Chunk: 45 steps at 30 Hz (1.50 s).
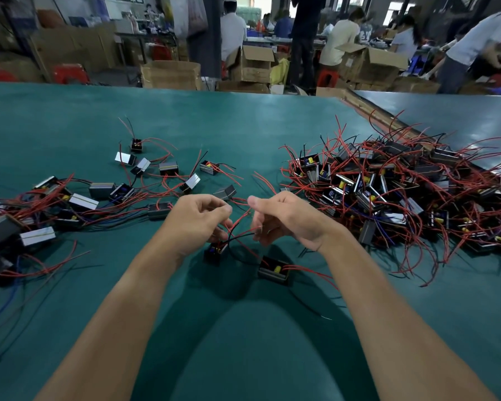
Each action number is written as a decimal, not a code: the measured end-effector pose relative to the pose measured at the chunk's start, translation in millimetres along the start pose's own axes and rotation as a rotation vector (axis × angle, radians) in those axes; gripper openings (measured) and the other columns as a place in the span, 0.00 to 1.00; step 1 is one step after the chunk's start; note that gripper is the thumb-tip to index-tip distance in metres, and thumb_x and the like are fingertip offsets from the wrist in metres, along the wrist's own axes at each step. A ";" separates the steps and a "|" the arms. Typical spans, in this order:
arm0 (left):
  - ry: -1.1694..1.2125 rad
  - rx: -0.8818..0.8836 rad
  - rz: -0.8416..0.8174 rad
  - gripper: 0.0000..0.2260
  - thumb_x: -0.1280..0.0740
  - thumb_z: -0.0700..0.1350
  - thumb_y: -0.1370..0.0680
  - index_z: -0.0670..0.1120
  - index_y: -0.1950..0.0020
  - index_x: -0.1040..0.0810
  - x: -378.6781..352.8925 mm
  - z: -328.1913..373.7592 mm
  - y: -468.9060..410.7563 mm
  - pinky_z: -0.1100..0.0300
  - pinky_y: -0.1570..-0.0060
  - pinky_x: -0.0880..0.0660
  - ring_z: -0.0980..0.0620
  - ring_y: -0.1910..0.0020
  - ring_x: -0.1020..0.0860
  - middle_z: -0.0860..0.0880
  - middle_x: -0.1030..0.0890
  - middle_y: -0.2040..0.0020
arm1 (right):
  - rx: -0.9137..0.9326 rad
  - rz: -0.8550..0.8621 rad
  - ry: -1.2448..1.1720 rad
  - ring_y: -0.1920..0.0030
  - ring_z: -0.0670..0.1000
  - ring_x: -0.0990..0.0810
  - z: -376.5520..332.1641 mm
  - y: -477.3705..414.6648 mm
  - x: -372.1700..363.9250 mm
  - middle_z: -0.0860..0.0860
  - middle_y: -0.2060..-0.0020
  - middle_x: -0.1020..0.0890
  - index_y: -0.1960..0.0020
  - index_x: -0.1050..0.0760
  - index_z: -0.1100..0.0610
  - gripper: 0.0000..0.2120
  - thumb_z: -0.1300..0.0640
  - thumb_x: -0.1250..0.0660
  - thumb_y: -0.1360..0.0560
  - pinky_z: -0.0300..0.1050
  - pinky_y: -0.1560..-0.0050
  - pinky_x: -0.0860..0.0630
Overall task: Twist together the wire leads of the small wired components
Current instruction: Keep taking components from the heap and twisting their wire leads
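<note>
A small black boxed component (214,252) with red and black leads hangs just above the green table, below my hands. My left hand (198,219) pinches its red and black leads (237,227) near the box. My right hand (284,217) grips the far ends of the same leads between thumb and fingers. A second black component (274,270) with a yellow part and red leads lies on the table right of the first, touching neither hand.
A large tangled heap of the same components (388,192) lies at the right. Scattered components (78,201) spread over the left side. The green table (243,342) ends at a far edge, with cardboard boxes (171,73) and people behind it.
</note>
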<state>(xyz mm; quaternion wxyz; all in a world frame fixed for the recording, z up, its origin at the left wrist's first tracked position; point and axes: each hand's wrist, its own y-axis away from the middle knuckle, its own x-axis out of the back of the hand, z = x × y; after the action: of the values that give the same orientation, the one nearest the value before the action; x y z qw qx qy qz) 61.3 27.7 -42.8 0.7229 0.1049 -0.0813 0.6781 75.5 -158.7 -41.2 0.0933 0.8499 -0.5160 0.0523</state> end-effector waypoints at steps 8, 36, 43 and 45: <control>-0.025 -0.028 -0.125 0.09 0.27 0.41 0.26 0.45 0.47 0.20 10.1 8.8 5.2 0.57 0.54 0.26 0.57 0.60 0.22 0.51 0.16 0.61 | -0.076 -0.008 0.101 0.73 0.44 0.24 4.3 -5.4 -12.8 0.50 0.64 0.16 0.55 0.18 0.53 0.06 0.58 0.33 0.21 0.34 0.74 0.30; -0.010 0.111 -0.364 0.12 0.32 0.43 0.22 0.43 0.40 0.27 13.7 9.1 9.3 0.60 0.59 0.20 0.46 0.64 0.17 0.44 0.14 0.56 | -0.012 -0.326 0.334 0.69 0.42 0.26 1.6 5.2 3.2 0.46 0.61 0.20 0.49 0.26 0.59 0.15 0.67 0.24 0.31 0.38 0.70 0.30; -0.023 0.135 -0.357 0.11 0.33 0.45 0.21 0.44 0.41 0.27 15.1 9.1 10.5 0.60 0.56 0.21 0.44 0.61 0.15 0.45 0.15 0.59 | -0.015 -0.157 0.548 0.63 0.49 0.23 2.6 3.0 8.6 0.53 0.61 0.19 0.54 0.25 0.54 0.12 0.67 0.26 0.31 0.45 0.59 0.26; -0.029 0.123 -0.359 0.10 0.34 0.45 0.21 0.44 0.42 0.27 15.5 9.3 10.1 0.58 0.53 0.21 0.43 0.60 0.15 0.44 0.15 0.58 | -0.022 -0.004 0.545 0.65 0.49 0.25 4.8 0.4 13.9 0.52 0.64 0.20 0.53 0.25 0.55 0.11 0.69 0.29 0.29 0.44 0.60 0.27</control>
<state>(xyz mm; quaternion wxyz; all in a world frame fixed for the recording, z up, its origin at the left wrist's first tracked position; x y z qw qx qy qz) 52.5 40.8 -29.4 0.8232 0.1713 -0.0301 0.5404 81.5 -172.0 -43.3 0.2383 0.8043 -0.4708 0.2733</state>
